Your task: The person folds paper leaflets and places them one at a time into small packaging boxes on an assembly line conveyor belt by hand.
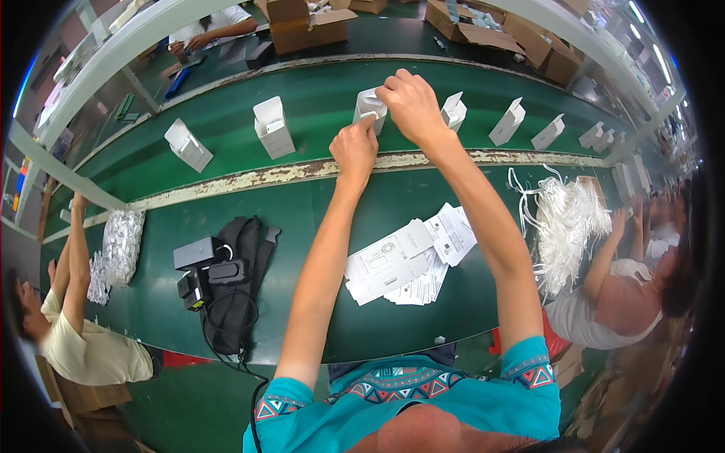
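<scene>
Working at a white box point(365, 106) on the far green belt point(317, 113), the left hand point(353, 147) and right hand point(414, 106) are curling their fingers about its top; exactly what they are pinching, I cannot tell. It is standing formed but unclosed; two other boxes point(276, 136) are standing left, at least five right. One leaflet pile point(451, 235), uncounted, is lying on the near tabletop point(362, 332)

No wording legible anywhere; print seen, too small to read. Flattened white carton point(385, 260): grey line drawings of a device, fine lines of text beside them. Fanned white leaflets point(424, 287), partly under it: rows of small dark print. More leaflets point(455, 232) at its right end: dark printed blocks, small type. 2 open white cartons, far-left one point(195, 153) and its neighbour point(278, 140): faint grey marks, unreadable.
</scene>
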A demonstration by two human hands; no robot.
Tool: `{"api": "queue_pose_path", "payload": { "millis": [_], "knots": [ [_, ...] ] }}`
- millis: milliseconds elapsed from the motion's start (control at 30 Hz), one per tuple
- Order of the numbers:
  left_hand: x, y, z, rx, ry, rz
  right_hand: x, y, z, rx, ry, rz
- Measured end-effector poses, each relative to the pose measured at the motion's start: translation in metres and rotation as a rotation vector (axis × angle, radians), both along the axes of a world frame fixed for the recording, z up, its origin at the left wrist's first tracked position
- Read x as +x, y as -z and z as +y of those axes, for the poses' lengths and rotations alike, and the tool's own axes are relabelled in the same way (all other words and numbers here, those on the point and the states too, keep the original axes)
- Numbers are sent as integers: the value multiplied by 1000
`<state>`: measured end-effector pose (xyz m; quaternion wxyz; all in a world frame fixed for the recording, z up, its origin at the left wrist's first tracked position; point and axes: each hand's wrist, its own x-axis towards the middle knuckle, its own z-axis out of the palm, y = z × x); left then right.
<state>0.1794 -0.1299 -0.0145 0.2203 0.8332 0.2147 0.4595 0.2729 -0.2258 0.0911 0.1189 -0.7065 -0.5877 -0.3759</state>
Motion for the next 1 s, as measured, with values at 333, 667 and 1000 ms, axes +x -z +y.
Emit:
{"api": "queue_pose_path", "payload": {
  "millis": [333, 667, 1000],
  "knots": [
    [-4, -13, 2, -100, -29, 51, 5, 43, 44, -48, -111, -49],
    [-8, -1, 17, -111, -113, 31, -17, 37, -5, 277, -175, 349],
    [-3, -3, 22, -62, -96, -75, -44, 68, -199, -120, 194, 1326]
  ]
}}
